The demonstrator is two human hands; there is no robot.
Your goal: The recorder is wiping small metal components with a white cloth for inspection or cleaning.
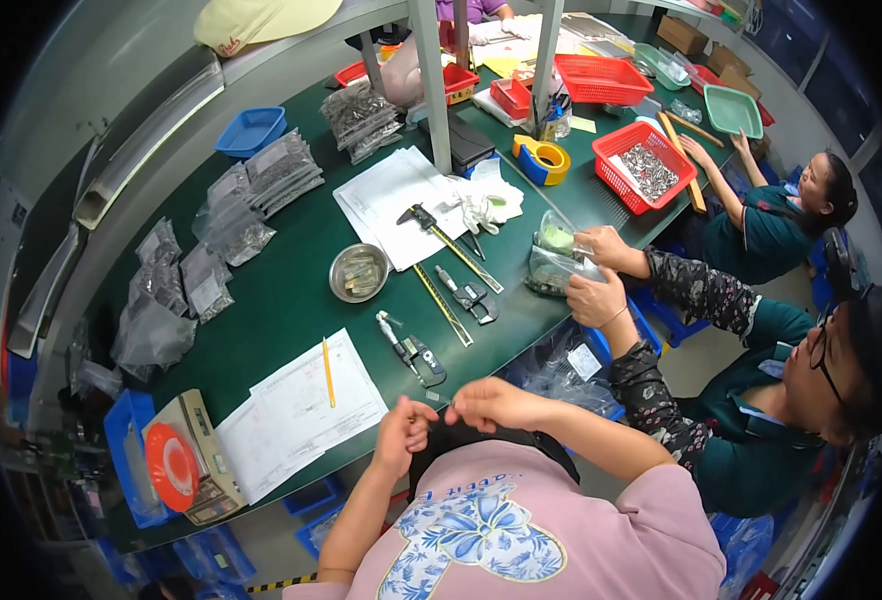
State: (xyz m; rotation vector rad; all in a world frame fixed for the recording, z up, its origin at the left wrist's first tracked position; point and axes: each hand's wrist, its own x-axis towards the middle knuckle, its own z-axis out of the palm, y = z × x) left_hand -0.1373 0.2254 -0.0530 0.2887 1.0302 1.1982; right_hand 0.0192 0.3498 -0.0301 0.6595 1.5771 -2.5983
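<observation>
At the table's front edge my left hand [407,434] and my right hand [496,405] face each other with fingers curled and fingertips close together. Both look pinched; whatever lies between the fingertips is too small to make out. Just beyond them on the green table lies a digital micrometer [414,352]. A second micrometer [468,295] sits farther right, beside a yellow-marked steel rule [443,306] and a caliper [451,246]. Left of my hands, a pencil [328,373] rests on printed sheets [291,415]. A round metal bowl [359,272] holds small pale pieces.
Bags of small parts [204,280] line the left side. At the near left stands a scale [196,450] with a red dish [172,467]. A co-worker's hands [601,290] handle a clear bag at right. A red basket [645,167] holds metal parts; a grey post [430,90] rises beyond.
</observation>
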